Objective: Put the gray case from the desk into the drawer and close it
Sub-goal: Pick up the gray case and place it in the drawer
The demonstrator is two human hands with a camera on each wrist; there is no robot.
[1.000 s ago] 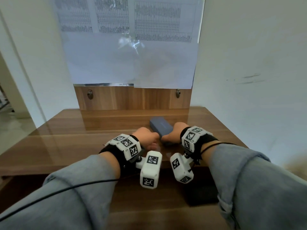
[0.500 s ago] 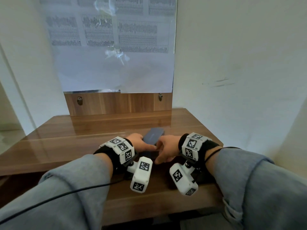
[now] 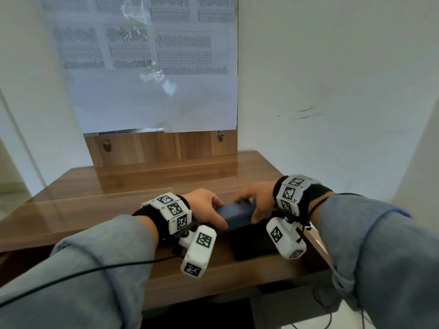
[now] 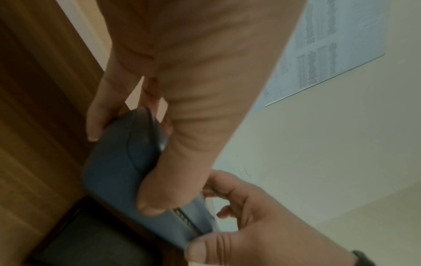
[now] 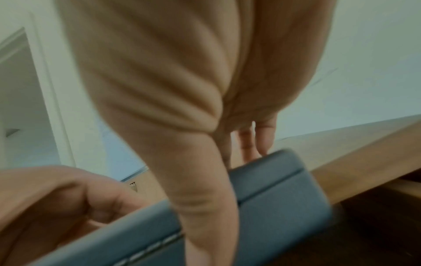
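The gray case (image 3: 234, 213) is a long, slate-coloured zip case, held level just above the desk's front edge. My left hand (image 3: 215, 211) grips its left end, thumb on the near side and fingers over the far side. My right hand (image 3: 248, 210) grips the right end the same way. The left wrist view shows the case (image 4: 118, 162) between my thumb and fingers, its zip showing. In the right wrist view the case (image 5: 273, 198) runs across under my thumb. The open drawer (image 3: 213, 279) lies below and in front of the case.
A flat black item (image 3: 251, 244) lies in the drawer under the case. The wooden desk (image 3: 118, 205) runs left and back to a wooden panel with papers taped above it. A white wall (image 3: 332, 115) closes the right side. Cables lie on the floor at lower right.
The case has come off the desk top and moved toward me, over the drawer. Both hands now hold its ends, with the case turned crosswise.
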